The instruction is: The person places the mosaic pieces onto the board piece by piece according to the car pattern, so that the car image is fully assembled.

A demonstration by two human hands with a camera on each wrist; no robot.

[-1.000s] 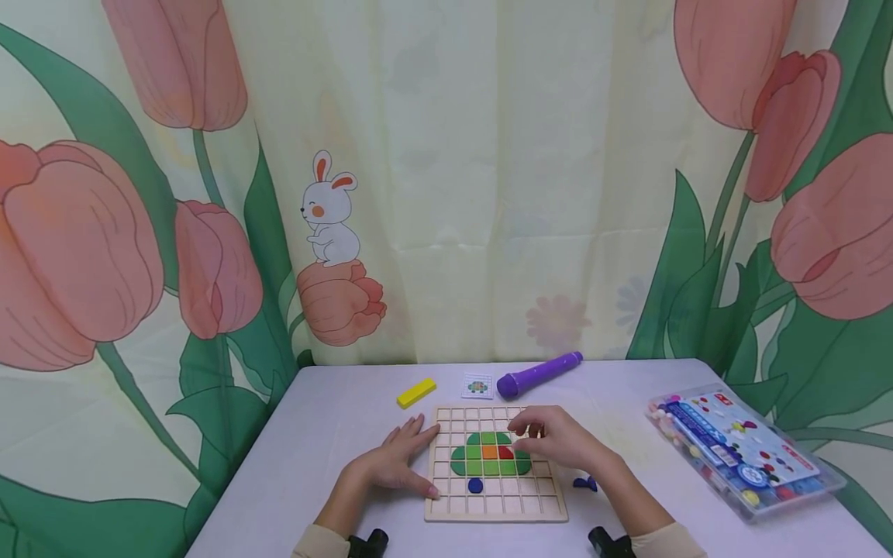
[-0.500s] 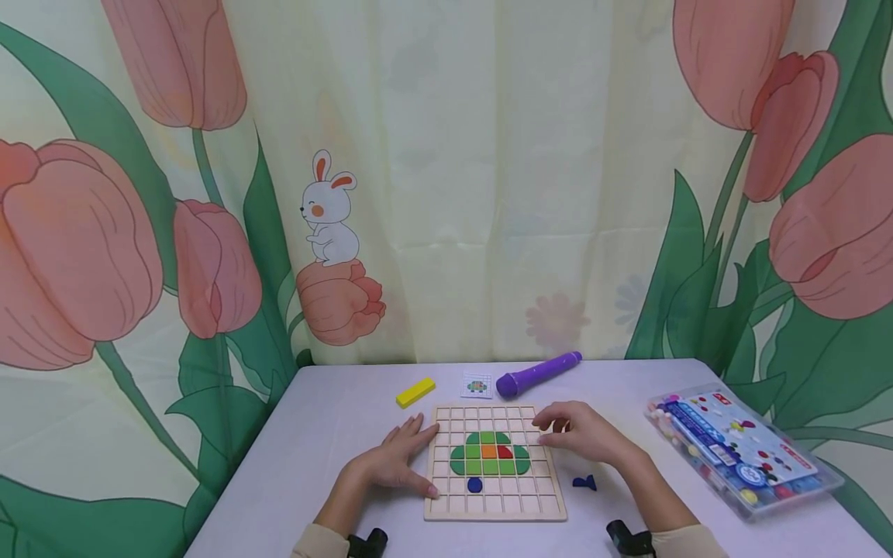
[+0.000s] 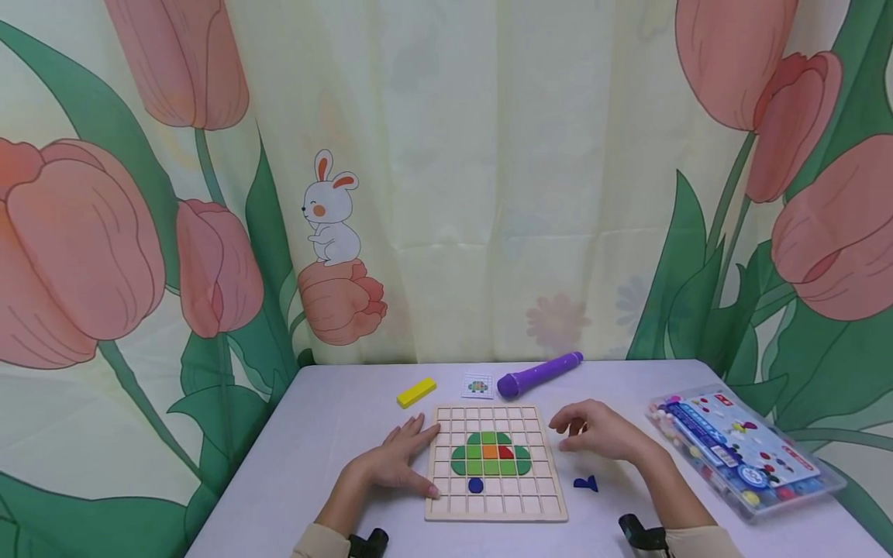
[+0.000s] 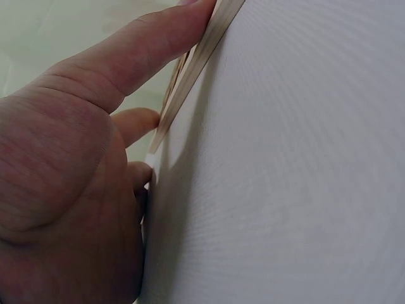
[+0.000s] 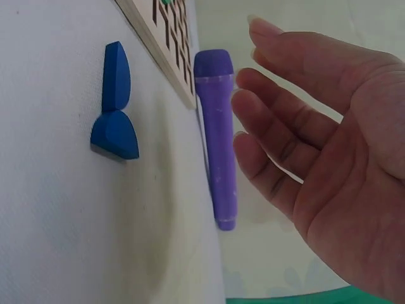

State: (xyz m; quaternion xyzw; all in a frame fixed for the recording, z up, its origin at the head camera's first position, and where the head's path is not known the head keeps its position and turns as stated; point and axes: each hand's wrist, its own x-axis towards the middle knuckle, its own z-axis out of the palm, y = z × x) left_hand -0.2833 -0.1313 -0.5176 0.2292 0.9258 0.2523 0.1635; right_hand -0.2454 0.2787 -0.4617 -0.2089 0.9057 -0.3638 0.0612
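A wooden grid board [image 3: 523,508] lies on the table, holding a cloud-like patch of green pieces [image 3: 481,467] around an orange square [image 3: 490,451] and a red piece [image 3: 505,452]. Below that patch sits a round dark blue piece [image 3: 475,485]. My left hand [image 3: 394,463] rests along the board's left side, thumb on its edge and fingers spread. To the right of the board, my right hand [image 3: 598,431] hovers with loosely bent fingers and nothing between them. Two blue wedge-like pieces [image 5: 116,79] lie on the table, touching end to end, nearer the body than that hand.
Behind the board are a yellow block [image 3: 416,393], a small pattern card [image 3: 477,386] and a purple microphone [image 3: 539,375]. A clear plastic case [image 3: 746,449] with colourful contents stands at the right. A tulip-printed curtain [image 3: 446,194] hangs behind the table.
My right hand has moved right, from over the green pieces to beyond the board's right edge, uncovering the patch's right end. The left hand has stayed in place.
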